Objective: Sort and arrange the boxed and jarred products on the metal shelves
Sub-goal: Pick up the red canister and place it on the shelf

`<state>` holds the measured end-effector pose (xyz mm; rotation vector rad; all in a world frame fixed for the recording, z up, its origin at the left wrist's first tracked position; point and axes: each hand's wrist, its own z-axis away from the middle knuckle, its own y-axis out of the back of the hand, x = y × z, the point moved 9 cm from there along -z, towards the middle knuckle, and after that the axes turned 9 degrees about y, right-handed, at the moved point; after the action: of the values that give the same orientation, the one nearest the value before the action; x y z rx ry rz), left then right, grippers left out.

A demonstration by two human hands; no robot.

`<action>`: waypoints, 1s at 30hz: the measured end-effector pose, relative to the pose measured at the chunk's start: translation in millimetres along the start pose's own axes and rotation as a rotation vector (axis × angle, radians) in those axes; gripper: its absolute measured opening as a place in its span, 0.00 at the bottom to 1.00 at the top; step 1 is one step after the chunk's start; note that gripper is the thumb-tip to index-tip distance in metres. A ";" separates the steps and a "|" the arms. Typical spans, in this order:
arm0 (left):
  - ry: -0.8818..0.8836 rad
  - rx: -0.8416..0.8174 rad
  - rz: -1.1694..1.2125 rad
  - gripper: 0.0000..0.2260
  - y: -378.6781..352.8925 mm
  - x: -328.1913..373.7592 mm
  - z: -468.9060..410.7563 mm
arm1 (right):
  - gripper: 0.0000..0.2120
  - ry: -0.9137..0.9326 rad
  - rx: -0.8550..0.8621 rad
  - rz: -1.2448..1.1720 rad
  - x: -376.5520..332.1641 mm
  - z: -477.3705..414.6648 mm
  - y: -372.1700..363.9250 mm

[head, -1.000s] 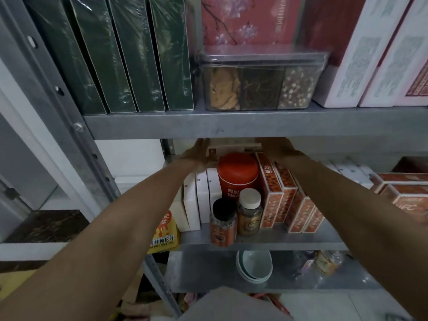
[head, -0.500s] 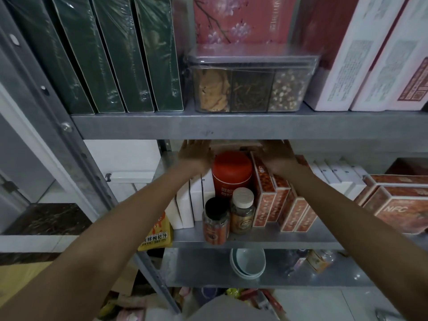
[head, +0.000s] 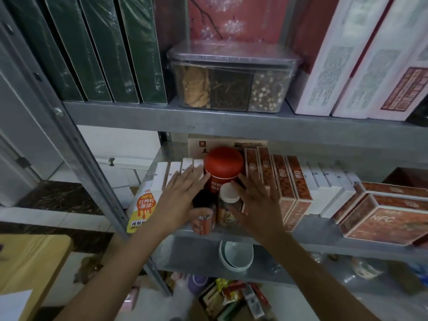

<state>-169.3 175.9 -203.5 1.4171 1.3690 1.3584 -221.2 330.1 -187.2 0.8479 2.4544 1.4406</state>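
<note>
On the middle metal shelf a tall red canister stands behind two small jars: a black-lidded jar and a white-lidded jar. My left hand is spread flat, fingers straight, over the black-lidded jar and against the white boxes at its left. My right hand is spread with straight fingers beside the white-lidded jar, in front of the upright red patterned boxes. Neither hand grips anything.
A yellow-and-white pouch leans at the shelf's left end by the upright post. More white boxes and flat red NFC boxes fill the right. Above stand green boxes and a clear container. Bowls sit below.
Both hands have drawn back from the rear of the shelf, beside the red canister's top, to the front around the two small jars. The camera has moved closer.
</note>
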 end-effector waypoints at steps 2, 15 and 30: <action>-0.022 -0.042 -0.102 0.43 -16.0 -1.5 3.7 | 0.22 0.000 0.011 0.025 -0.9 3.9 -7.6; 0.123 0.065 -0.240 0.39 -26.7 -7.2 0.7 | 0.23 -0.076 0.014 0.000 5.7 8.5 -20.1; 0.041 -0.071 -0.180 0.47 -15.3 -24.9 -20.1 | 0.42 -0.251 -0.342 -0.127 21.3 -93.1 -21.6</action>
<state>-188.8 151.1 -219.6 1.1956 1.4241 1.3114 -285.9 264.3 -154.4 0.7323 1.9682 1.5414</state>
